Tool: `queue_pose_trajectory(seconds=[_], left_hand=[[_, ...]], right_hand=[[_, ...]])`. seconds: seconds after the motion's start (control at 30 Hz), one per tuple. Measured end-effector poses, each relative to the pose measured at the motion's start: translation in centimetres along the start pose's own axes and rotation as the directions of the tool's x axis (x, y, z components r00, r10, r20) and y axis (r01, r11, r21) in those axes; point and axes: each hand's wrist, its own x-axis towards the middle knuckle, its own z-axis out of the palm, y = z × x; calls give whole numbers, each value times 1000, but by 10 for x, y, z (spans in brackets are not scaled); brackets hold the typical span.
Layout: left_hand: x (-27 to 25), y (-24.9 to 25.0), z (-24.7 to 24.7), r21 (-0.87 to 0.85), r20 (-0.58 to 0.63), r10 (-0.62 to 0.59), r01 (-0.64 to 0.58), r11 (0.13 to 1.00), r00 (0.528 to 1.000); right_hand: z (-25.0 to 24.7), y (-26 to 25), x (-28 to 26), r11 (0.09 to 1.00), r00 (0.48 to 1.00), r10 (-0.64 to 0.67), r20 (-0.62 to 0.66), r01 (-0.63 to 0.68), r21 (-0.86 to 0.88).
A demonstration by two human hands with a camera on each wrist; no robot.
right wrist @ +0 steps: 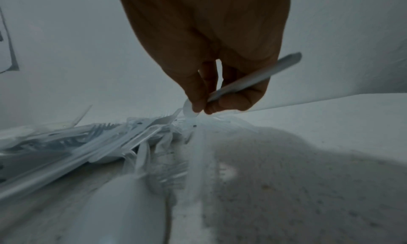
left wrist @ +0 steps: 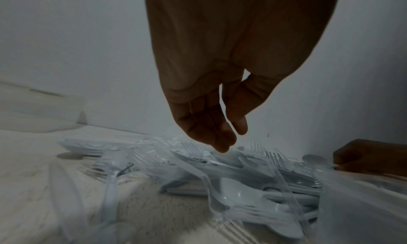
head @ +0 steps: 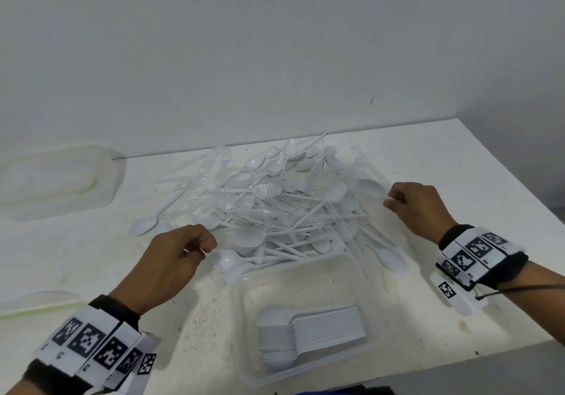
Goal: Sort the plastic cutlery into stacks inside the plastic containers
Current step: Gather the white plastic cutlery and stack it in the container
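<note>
A tangled pile of white and clear plastic cutlery lies mid-table. In front of it stands a clear plastic container with a neat stack of white spoons inside. My right hand is at the pile's right edge. In the right wrist view it pinches a white spoon whose handle crosses the palm. My left hand hovers at the pile's near left side. Its fingers hang loosely curled just over the pile, and nothing shows in them.
A second translucent container stands at the back left against the wall. A lid lies at the left front. The table's front edge runs close below the container, and its right corner falls away at the far right.
</note>
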Motion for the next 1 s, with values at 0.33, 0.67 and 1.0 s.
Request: queue_pose_trajectory(seconds=[0.33,0.67,1.0], left_hand=[[12,9,-4,56,23,72,-73,996,997],[30,10,-8,133,95,74,-87,987,993],[64,27,40,475,191,7,-99,874,982]], right_hand=[[18,-13,-12,999,975,-48,219,45,19],[11,-17,4,997,970,52,237,-64,43],[20,-29,-6,989,903,13,428,-74,127]])
